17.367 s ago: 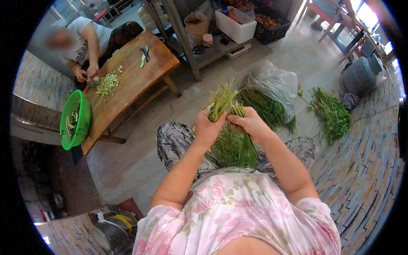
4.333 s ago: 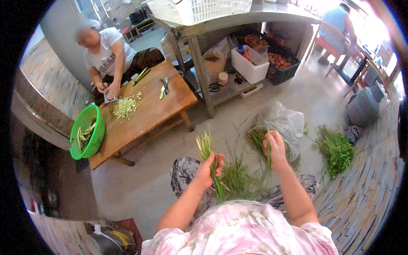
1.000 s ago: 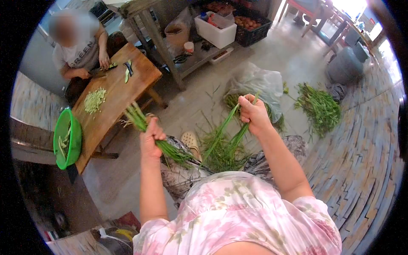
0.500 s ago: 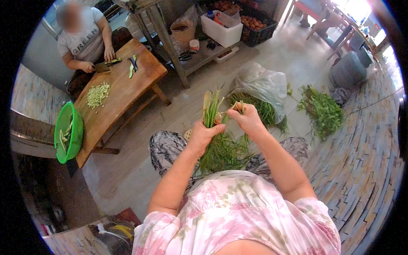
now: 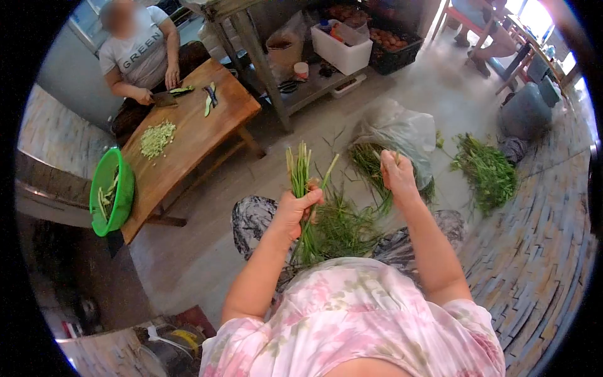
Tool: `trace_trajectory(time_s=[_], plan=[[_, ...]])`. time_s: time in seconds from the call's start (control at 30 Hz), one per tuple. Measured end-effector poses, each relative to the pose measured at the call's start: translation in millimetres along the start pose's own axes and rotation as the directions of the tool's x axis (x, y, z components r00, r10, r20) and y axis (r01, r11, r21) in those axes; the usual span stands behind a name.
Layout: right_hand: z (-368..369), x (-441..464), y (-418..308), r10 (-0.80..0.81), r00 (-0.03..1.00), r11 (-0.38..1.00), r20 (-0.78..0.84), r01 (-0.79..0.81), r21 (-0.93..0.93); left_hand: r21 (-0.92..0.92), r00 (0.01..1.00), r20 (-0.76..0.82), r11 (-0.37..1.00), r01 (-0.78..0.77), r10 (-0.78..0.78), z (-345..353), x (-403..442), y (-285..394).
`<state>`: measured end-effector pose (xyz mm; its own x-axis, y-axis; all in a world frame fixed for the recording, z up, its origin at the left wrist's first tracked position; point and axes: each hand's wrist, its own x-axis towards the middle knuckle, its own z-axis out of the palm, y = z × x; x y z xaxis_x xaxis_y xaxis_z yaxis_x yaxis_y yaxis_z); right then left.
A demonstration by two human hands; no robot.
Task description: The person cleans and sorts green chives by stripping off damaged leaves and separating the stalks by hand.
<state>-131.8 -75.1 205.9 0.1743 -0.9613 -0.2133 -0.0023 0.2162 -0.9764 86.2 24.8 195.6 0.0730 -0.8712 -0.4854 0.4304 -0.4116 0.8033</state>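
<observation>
My left hand (image 5: 294, 212) is closed around a bunch of green stalks (image 5: 300, 169), their pale cut ends pointing up and away from me. One stalk leans out to the right of the bunch. To the right, apart from the bunch, my right hand (image 5: 399, 179) is raised with its fingers curled shut on a few thin green stalks, mostly hidden by the fingers. Below and between my hands lies a heap of feathery greens (image 5: 345, 229). Just beyond my right hand sits a clear plastic bag (image 5: 402, 129) with more greens (image 5: 367, 157) spilling from it.
A leafy green pile (image 5: 483, 173) lies on the floor at right, near a gas cylinder (image 5: 526, 113). At left, a person (image 5: 141, 53) holds a knife (image 5: 164, 99) at a wooden table (image 5: 188, 138) bearing chopped pieces (image 5: 157, 139) and a green basket (image 5: 130, 195). A shelf (image 5: 314, 94) stands behind.
My right hand has moved away from the bunch, to the right, and its fingers have curled in. My left hand keeps the bunch, where one stalk now leans out. The view has shifted slightly.
</observation>
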Motion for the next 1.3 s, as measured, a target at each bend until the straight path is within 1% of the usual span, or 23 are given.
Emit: trace_trajectory(time_s=[0.03, 0.1, 0.2, 0.23, 0.33, 0.43, 0.53, 0.57, 0.6, 0.67, 0.77, 0.83, 0.87, 0.9, 1.0, 1.03, 1.13, 1.17, 1.27, 1.3], plan=[[-0.6, -0.7, 9.4, -0.002, 0.996, 0.991, 0.088, 0.014, -0.136, -0.071, 1.0, 0.005, 0.997, 0.015, -0.015, -3.0, -0.7, -2.3], [0.7, -1.8, 32.7, 0.027, 0.966, 0.916, 0.258, 0.08, -0.392, -0.083, 1.0, 0.027, 0.997, -0.003, 0.005, -4.4, -0.9, -4.4], [9.8, -9.3, 45.6, -0.114, 0.941, 0.899, 0.317, 0.234, -0.37, -0.048, 0.999, 0.029, 0.999, -0.012, 0.013, -2.7, 3.2, -14.0], [15.9, -11.7, 33.7, -0.076, 0.959, 0.913, 0.273, 0.177, -0.368, -0.027, 1.0, 0.024, 1.0, -0.011, 0.012, -1.1, 4.6, -16.9], [37.5, -22.3, 3.9, -0.025, 0.971, 0.991, 0.238, 0.056, -0.124, 0.151, 0.998, 0.051, 0.987, -0.044, 0.037, 6.8, 3.1, -16.6], [38.7, -21.9, 2.5, 0.141, 0.926, 0.989, 0.349, -0.144, -0.018, 0.18, 0.995, 0.093, 0.983, -0.045, 0.029, 20.2, -2.4, -16.0], [30.6, -10.0, 19.2, -0.064, 0.988, 0.993, 0.142, 0.048, 0.109, -0.054, 0.994, 0.086, 0.996, 0.075, -0.07, 16.5, 0.5, -17.2], [22.7, -4.8, 20.8, -0.058, 0.978, 0.971, 0.201, 0.009, 0.238, -0.039, 0.995, 0.08, 0.998, 0.055, -0.052, 14.5, 0.3, -17.5], [19.2, -3.7, 17.9, -0.067, 0.974, 0.947, 0.214, -0.006, 0.321, -0.021, 0.996, 0.077, 0.999, 0.036, -0.034, 13.1, 1.1, -17.5], [15.6, 0.2, 22.1, -0.018, 0.961, 0.959, 0.276, -0.061, 0.276, 0.047, 0.997, 0.079, 0.999, -0.001, -0.003, 14.0, 4.1, -19.2], [41.8, -15.8, 4.8, 0.074, 0.982, 0.997, 0.175, -0.076, 0.002, 0.163, 0.995, 0.097, 0.986, -0.031, 0.015, 23.2, 6.4, -23.9], [50.1, -20.0, 3.4, 0.017, 0.97, 0.998, 0.241, -0.032, 0.06, 0.203, 0.994, 0.107, 0.978, -0.038, 0.016, 29.0, 5.7, -25.8], [51.7, -20.9, 3.5, -0.012, 0.961, 0.996, 0.275, -0.013, 0.09, 0.155, 0.998, 0.068, 0.988, -0.02, 0.01, 29.6, 5.2, -25.0], [51.7, -17.0, 7.8, -0.054, 0.973, 0.998, 0.226, 0.045, 0.042, 0.106, 1.0, 0.028, 0.994, -0.004, 0.001, 30.0, 4.8, -23.6], [34.9, -10.6, 7.3, 0.056, 0.988, 0.958, 0.144, -0.093, 0.271, -0.037, 0.99, -0.13, 0.998, 0.049, -0.053, 16.6, 6.9, -21.6], [27.7, -5.9, 9.6, 0.077, 0.989, 0.936, 0.129, -0.116, 0.332, -0.086, 0.979, -0.184, 0.994, 0.067, -0.082, 7.4, 9.5, -20.9], [12.8, -2.3, 4.0, 0.083, 0.996, 0.903, 0.044, -0.094, 0.42, -0.186, 0.968, -0.253, 0.981, -0.056, 0.007, -30.8, 10.1, -22.6], [7.1, -0.4, 5.9, 0.081, 0.996, 0.889, 0.045, -0.093, 0.449, -0.206, 0.955, -0.293, 0.973, -0.102, 0.038, -43.2, 8.6, -22.4], [-1.6, 3.3, 7.4, 0.033, 0.999, 0.884, 0.013, -0.036, 0.466, -0.303, 0.919, -0.389, 0.934, -0.187, 0.058, -72.9, 3.2, -17.2], [-3.8, 3.3, 6.7, 0.023, 1.0, 0.891, -0.019, -0.012, 0.454, -0.332, 0.919, -0.389, 0.921, -0.205, 0.064, -75.7, 1.9, -14.9]])
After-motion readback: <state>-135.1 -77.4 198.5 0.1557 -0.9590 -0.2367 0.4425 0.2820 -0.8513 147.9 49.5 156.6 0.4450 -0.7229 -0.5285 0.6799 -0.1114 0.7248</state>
